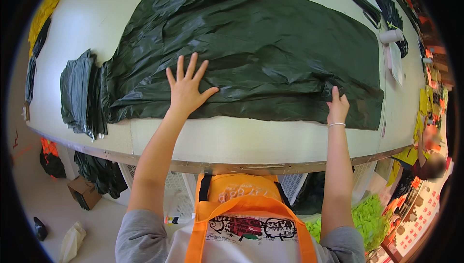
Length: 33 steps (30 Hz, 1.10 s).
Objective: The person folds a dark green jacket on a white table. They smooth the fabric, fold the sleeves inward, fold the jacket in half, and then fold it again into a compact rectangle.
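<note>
A dark green coated garment (280,36) lies spread over the white table, creased along its near side, with one sleeve-like part running off toward the far edge. My left hand (187,86) rests flat on its near left part, fingers spread. Near the right end, my right hand (337,106) pinches a bunched fold of the same fabric between thumb and fingers. Against the garment's left end sits a stack of folded dark green pieces (79,94).
The white table (232,140) has a metal front edge. At its far right stand a white cylinder (391,36) and dark bundles (392,19). Yellow fabric (48,9) hangs at the far left. Below are a cardboard box (83,191) and bright green material (369,222). Another person (427,166) is at the right.
</note>
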Available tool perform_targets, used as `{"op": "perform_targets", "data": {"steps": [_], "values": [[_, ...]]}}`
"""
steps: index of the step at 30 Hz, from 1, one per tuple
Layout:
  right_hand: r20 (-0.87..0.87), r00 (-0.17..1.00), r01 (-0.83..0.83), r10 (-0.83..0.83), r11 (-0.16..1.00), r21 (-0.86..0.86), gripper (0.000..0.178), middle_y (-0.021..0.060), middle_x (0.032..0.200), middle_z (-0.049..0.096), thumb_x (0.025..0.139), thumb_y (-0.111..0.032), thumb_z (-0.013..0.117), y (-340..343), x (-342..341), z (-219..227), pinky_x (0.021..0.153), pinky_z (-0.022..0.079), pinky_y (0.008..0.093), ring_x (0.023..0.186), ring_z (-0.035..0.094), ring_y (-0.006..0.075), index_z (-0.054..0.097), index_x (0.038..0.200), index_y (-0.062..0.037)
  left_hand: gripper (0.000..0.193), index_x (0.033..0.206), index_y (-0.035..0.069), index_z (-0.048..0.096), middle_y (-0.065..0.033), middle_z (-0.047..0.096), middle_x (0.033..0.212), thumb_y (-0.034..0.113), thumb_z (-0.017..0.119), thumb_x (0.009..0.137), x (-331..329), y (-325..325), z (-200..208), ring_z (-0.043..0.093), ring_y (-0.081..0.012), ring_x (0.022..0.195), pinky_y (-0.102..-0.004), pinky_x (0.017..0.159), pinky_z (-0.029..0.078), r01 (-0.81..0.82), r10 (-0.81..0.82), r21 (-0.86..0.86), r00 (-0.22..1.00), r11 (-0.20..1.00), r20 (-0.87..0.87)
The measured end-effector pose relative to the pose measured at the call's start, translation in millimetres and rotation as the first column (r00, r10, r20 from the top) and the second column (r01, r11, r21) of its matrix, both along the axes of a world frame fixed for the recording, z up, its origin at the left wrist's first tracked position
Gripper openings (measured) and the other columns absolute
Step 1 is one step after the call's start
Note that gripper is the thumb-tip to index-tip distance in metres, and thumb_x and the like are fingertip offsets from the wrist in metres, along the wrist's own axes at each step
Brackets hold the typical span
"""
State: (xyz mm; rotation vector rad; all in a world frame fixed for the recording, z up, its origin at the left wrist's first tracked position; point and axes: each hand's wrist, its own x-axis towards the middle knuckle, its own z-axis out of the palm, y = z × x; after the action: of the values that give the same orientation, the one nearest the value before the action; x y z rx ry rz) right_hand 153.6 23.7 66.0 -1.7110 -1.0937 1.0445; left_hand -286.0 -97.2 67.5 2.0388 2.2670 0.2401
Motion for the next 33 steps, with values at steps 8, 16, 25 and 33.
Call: {"op": "perform_targets", "data": {"steps": [8,16,25,33], "values": [[0.814,0.528,-0.426,0.244,0.905,0.005,0.025,0.021,0.058,0.051,0.095,-0.028,0.054,-2.0,48.2,2.7,0.056,0.045,0.0404,0.059,0.046,0.0451,0.054,0.088,-0.0042,0.095,0.144,0.022,0.035,-0.0054,0.021,0.155,0.059,0.072,0.065,-11.2,-1.3,-24.1,0.016,-0.0347,0.141,-0.0636,0.107,0.014,0.016,-0.002,-0.153,0.996,0.988,0.092],[0.883,0.3,-0.679,0.362,0.731,-0.069,0.039,0.0159,0.12,0.057,0.084,-0.001,0.058,92.0,101.3,-1.4,0.097,0.042,0.0398,0.112,0.053,0.0326,0.054,0.122,-0.0064,0.055,0.13,0.008,0.05,-0.011,0.046,0.14,0.041,0.058,0.086,-111.3,-43.1,-21.1,0.037,-0.0291,0.132,-0.0538,0.104,0.026,-0.408,0.417,0.096,0.858,0.908,-0.3],[0.757,0.161,-0.571,0.633,0.685,-0.452,0.012,0.0129,0.092,0.059,0.092,-0.018,0.054,177.5,68.8,4.5,0.088,0.043,0.0489,0.086,0.059,0.0378,0.047,0.096,-0.0092,0.023,0.102,-0.004,0.049,-0.0142,0.041,0.143,0.016,0.052,0.09,-140.8,-108.4,-63.8,0.05,-0.0352,0.117,-0.0393,0.092,0.042,-0.474,0.48,0.108,0.876,0.874,-0.039],[0.78,0.59,-0.581,0.206,0.78,0.233,0.036,0.0182,0.134,0.047,0.091,-0.014,0.054,153.3,36.9,-10.2,0.103,0.033,0.0483,0.126,0.043,0.0338,0.051,0.124,-0.0026,0.018,0.098,-0.003,0.047,-0.0216,0.04,0.142,0.009,0.055,0.087,-137.5,-108.9,-72.2,0.044,-0.0407,0.123,-0.0442,0.098,0.039,-0.425,0.436,0.125,0.896,0.897,-0.082]]}}
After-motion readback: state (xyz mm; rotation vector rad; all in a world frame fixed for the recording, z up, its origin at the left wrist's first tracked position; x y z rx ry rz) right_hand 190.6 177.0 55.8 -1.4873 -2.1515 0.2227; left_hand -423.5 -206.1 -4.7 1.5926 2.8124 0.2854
